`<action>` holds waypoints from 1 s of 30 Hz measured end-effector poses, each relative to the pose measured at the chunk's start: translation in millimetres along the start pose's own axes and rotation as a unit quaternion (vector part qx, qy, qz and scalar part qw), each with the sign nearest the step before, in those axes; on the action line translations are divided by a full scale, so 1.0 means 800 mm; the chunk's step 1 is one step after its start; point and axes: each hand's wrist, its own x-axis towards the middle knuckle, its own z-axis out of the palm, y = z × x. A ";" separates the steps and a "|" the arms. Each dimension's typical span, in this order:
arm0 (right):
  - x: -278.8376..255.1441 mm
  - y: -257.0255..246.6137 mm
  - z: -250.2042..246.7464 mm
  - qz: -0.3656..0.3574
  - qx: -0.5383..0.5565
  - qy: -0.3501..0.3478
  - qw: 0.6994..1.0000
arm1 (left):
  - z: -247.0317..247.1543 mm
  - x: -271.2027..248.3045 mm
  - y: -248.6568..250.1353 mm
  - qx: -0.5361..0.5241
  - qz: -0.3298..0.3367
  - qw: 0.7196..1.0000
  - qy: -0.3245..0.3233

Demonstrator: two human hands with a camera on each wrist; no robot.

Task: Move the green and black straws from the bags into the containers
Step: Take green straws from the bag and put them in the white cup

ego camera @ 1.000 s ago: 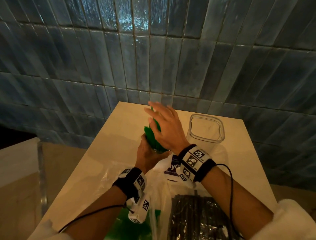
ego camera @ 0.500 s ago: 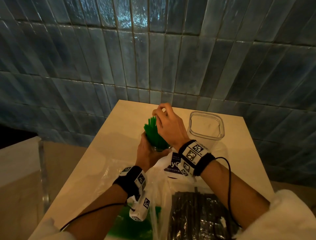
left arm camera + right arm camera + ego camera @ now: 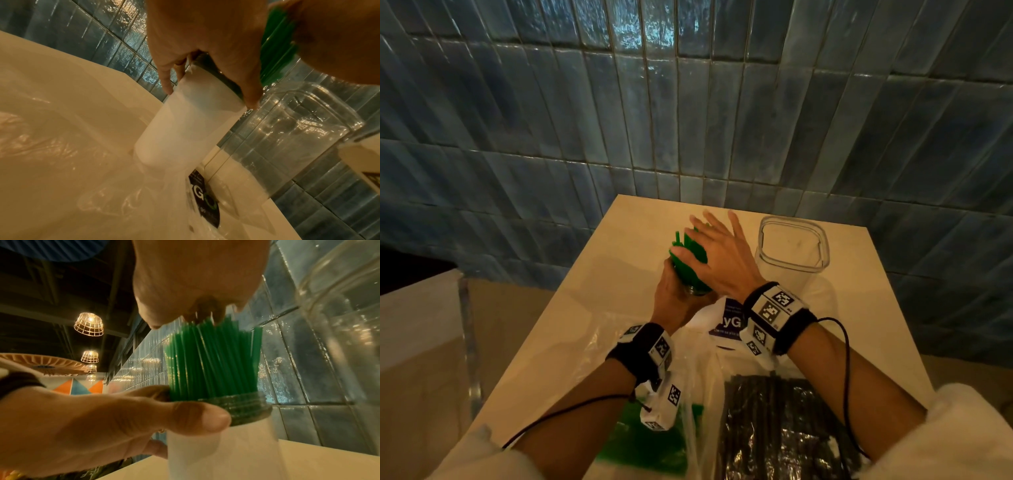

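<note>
My left hand (image 3: 676, 301) grips the jar (image 3: 224, 441); my right hand (image 3: 717, 255), fingers spread flat, presses on the green straws (image 3: 213, 363) standing in it. Right of my right hand sits a clear tub (image 3: 791, 255) (empty-looking). Black straws (image 3: 774, 428) lie bagged by my right forearm on the bench (image 3: 585, 301).

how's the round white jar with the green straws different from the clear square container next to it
The round white jar is opaque with a threaded neck; the clear square plastic container is see-through with rounded corners. The jar is packed with green straws; the square container looks empty. The left hand grips the jar while the right hand presses flat on the straws; nothing touches the square container. Both stand upright, lidless, on the table.
</note>
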 end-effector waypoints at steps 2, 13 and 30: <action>-0.018 0.000 -0.007 -0.014 0.063 0.069 0.996 | -0.004 -0.004 0.000 -0.014 0.015 1.000 -0.012; -0.201 -0.036 0.078 0.174 0.294 -0.157 0.927 | -0.077 -0.181 -0.047 0.336 -0.139 0.882 -0.301; -0.165 -0.087 0.126 0.128 0.165 -0.439 0.874 | -0.080 -0.251 -0.081 0.436 -0.092 0.854 -0.270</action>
